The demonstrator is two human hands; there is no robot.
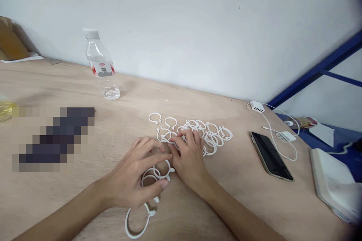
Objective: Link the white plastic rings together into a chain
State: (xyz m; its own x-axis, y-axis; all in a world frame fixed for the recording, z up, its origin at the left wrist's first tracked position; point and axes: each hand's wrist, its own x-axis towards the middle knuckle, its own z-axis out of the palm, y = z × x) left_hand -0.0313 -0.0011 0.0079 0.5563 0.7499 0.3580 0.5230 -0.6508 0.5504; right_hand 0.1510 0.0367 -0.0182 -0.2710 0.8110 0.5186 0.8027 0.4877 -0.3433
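Linked rings (pixel 157 175) sit pinched steady in the curled left hand (pixel 135 180); right hand (pixel 188 158), half-open, touches the pile (pixel 210 133) at 1 o'clock, grasp unclear.

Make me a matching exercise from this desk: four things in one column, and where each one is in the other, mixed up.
Things:
1. water bottle
2. phone
3. loose ring pile
4. linked rings

Places:
A. held in the left hand
B. standing at the back left
C. lying flat, right of the loose rings
D. under the fingertips of the right hand

Pairs: 1-B, 2-C, 3-D, 4-A
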